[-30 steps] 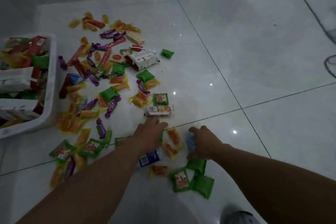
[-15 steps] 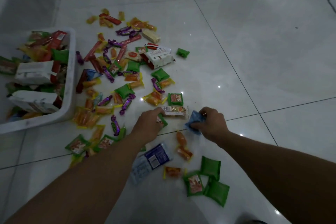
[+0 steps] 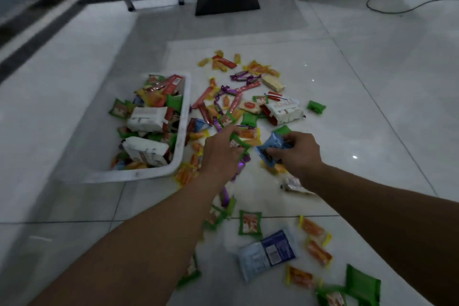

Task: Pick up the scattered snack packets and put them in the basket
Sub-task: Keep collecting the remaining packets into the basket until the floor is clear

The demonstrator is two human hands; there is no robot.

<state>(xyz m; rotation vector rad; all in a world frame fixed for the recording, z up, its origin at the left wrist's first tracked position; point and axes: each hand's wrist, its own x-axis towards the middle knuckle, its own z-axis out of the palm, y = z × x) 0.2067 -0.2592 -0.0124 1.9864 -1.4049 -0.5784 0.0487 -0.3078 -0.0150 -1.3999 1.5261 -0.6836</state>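
Roughly halfway: basket [image 3: 134, 175] at 9 o'clock part-filled; many packets [image 3: 249, 225] left on floor [image 3: 372, 112]. Left grip [image 3: 221, 156] pinches green packet [image 3: 239, 143], right grip [image 3: 299, 154] clasps blue packet [image 3: 272, 146].

One white basket [image 3: 134, 174], two white cartons [image 3: 147, 119] [image 3: 146, 151] inside it, and a third carton [image 3: 285, 110] out on the floor [image 3: 372, 82]. Two hands: left hand [image 3: 221, 154] on one green packet [image 3: 239, 142], right hand [image 3: 298, 154] on one small blue packet [image 3: 272, 148]. Two more blue packets [image 3: 268, 253] [image 3: 201, 125] down there. Three orange packets [image 3: 311, 227] [image 3: 319, 252] [image 3: 301, 277] near right. The rest blur past counting.
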